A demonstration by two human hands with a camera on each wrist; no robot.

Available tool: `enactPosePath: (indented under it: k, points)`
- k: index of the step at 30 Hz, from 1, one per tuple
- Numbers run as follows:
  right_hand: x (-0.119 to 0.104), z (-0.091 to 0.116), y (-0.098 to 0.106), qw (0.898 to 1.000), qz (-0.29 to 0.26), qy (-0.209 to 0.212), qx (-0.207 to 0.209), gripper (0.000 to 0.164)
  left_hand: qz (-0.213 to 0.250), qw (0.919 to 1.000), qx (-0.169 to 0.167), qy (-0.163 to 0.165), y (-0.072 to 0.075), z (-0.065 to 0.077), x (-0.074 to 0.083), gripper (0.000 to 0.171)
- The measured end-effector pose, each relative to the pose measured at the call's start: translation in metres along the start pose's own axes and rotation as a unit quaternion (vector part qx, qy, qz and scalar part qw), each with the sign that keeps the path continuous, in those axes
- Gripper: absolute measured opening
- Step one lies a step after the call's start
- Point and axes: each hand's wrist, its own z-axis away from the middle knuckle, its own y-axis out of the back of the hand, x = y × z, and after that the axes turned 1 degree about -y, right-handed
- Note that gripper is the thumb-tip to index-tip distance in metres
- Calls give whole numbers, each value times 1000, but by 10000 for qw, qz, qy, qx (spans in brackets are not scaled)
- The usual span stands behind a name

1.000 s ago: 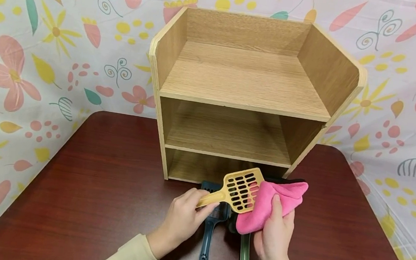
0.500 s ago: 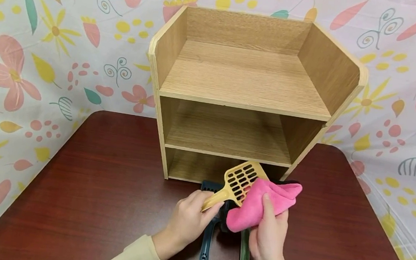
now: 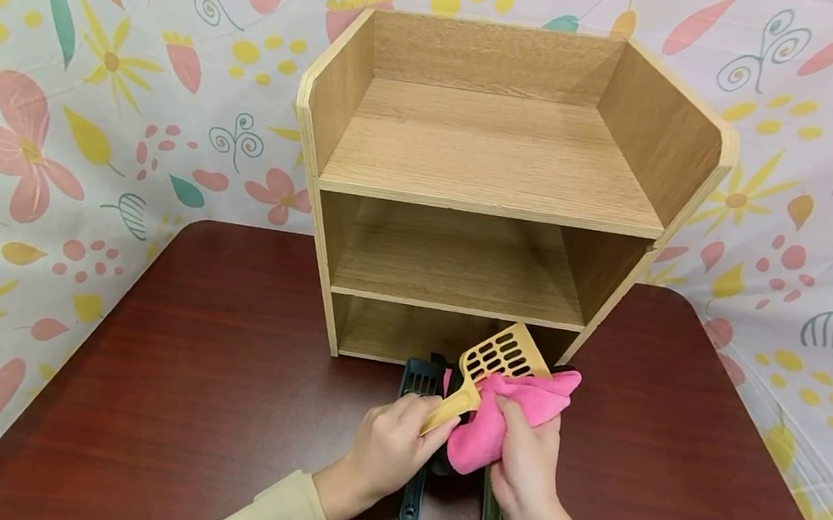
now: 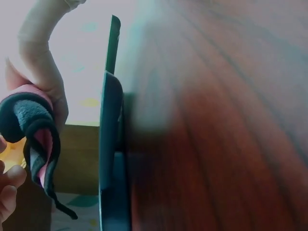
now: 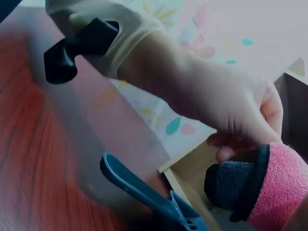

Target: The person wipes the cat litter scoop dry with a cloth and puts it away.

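Note:
My left hand [image 3: 387,445] grips the handle of a yellow slotted litter scoop [image 3: 457,406], its blade tilted up to the right. My right hand [image 3: 528,463] holds a pink cloth [image 3: 478,442] with a dark reverse side, thumb on top, against the lower part of the blade. In the left wrist view the folded cloth [image 4: 31,115] shows its dark side and trim. Below the hands, a dark blue litter scoop [image 3: 411,502] and a green one [image 3: 491,518] lie on the table, handles toward me. The green scoop's blade is hidden behind the cloth and right hand.
A wooden shelf unit [image 3: 498,155] with three levels stands behind the hands. Its bottom front edge is close to the scoops' blades. Dark items lie between the two scoops, partly covered. A floral curtain [image 3: 195,130] hangs behind the reddish-brown table [image 3: 187,372].
The cloth has slid left and down across the yellow scoop toward its neck, uncovering the blade's far end. The left hand has shifted slightly right, and the scoop's blade tilts more upward.

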Motion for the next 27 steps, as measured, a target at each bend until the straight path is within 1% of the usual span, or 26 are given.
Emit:
enactPosePath:
  k: [4, 9, 14, 17, 20, 22, 25, 27]
  points:
    - [-2, -5, 2, 9997, 221, 21, 117, 48, 28, 10000, -22, -75, 1, -1, -1, 27]
    - [-4, -11, 8, 9990, 223, 238, 294, 40, 26, 9999, -15, -147, 3, -2, -2, 27]
    - [-6, -14, 13, 9980, 260, 377, 444, 37, 71, 9999, -72, -61, 7, 0, -1, 28]
    - [-6, -12, 11, 9983, 4, 455, 376, 34, 127, 9998, -84, 91, 8, 0, 0, 27]
    - [-4, -10, 7, 9975, -422, 524, 216, 33, 199, 9994, -87, 265, 7, -1, 1, 25]
    - [-2, -7, 4, 9966, -611, 549, 98, 34, 241, 9990, -90, 357, 6, 0, 2, 24]
    - [1, -3, 0, 9962, -721, 497, -28, 38, 265, 9985, -137, 454, 5, 0, 3, 22]
    - [3, 0, -2, 9969, -686, 373, -88, 39, 284, 9982, -167, 496, 4, 1, 3, 21]
